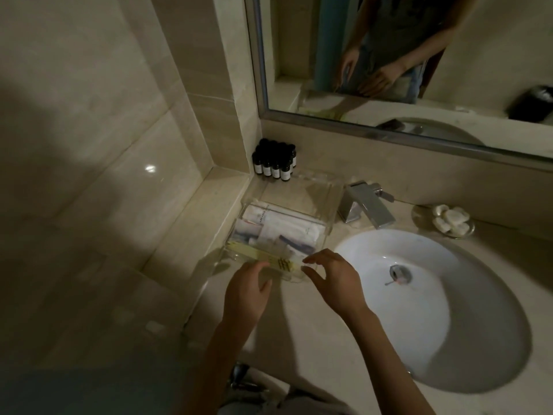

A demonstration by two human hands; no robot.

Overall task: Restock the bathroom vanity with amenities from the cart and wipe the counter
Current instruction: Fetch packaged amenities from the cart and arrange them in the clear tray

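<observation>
A clear acrylic amenity box stands open on the beige counter left of the sink, its lid tipped back. Inside lie white and blue wrapped packets. Across its front edge lies a yellow packet in clear wrap. My left hand holds the packet's middle, fingers on top and thumb beneath. My right hand pinches the packet's right end between forefinger and thumb.
Several small dark bottles stand in the back corner behind the box. A chrome faucet and a dish of white soaps sit behind the white basin. The mirror hangs above; tiled wall lies left.
</observation>
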